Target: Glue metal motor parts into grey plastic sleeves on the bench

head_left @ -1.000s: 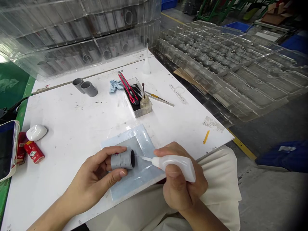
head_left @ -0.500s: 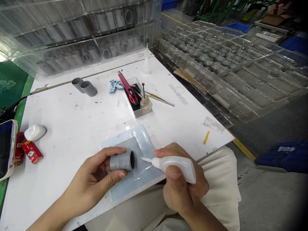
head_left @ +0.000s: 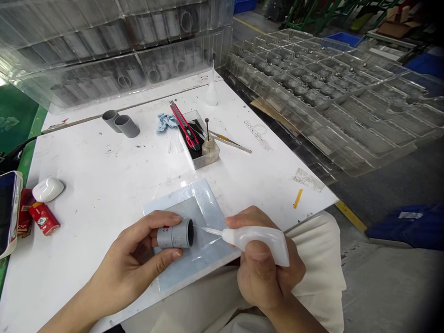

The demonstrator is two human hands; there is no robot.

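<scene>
My left hand (head_left: 138,259) grips a short grey tube (head_left: 175,234) on its side, thumb below and fingers above, its dark open end facing right. Red and dark markings show on the tube's wall. In my right hand (head_left: 265,263) is a white squeeze bottle (head_left: 262,240) with a long thin nozzle, thumb pressed on its body. The nozzle points left at the tube's open end; I cannot tell whether its fine tip touches the rim. Under both lies a pale blue cloth (head_left: 211,203) with a grey sheet and clear film on it.
Two grey tubes (head_left: 126,126) stand farther back. A clear box (head_left: 206,160) holds a red cutter (head_left: 185,127) and a small bottle; tweezers (head_left: 232,143) lie beside it. Another nozzle bottle (head_left: 211,92) stands behind. Plastic trays (head_left: 347,101) are at right, a phone (head_left: 9,208) at left.
The grey tube has turned in my left hand, so a red mark now shows on its wall. My right hand has shifted slightly right with the squeeze bottle.
</scene>
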